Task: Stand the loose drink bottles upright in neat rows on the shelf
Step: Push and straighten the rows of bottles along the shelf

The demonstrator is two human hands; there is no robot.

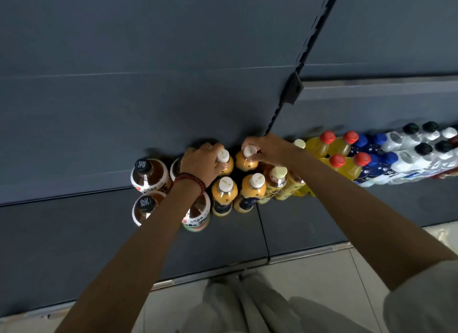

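Observation:
Seen from above, upright drink bottles stand in two rows on a dark grey shelf (74, 233). My left hand (202, 162) grips the neck of a white-capped orange juice bottle (224, 160) in the back row. My right hand (269, 149) holds the neighbouring orange juice bottle (246, 159) by its cap. Two more orange bottles (224, 195) (252, 190) stand in front of them. Brown tea bottles with black caps (147, 172) stand at the left, partly hidden by my left forearm.
To the right run rows of yellow bottles with red caps (322, 144), blue bottles (371, 164) and clear white ones (416, 154). A slotted upright post (292, 87) divides the grey back panel. Pale floor tiles (322, 278) lie below the shelf's front edge.

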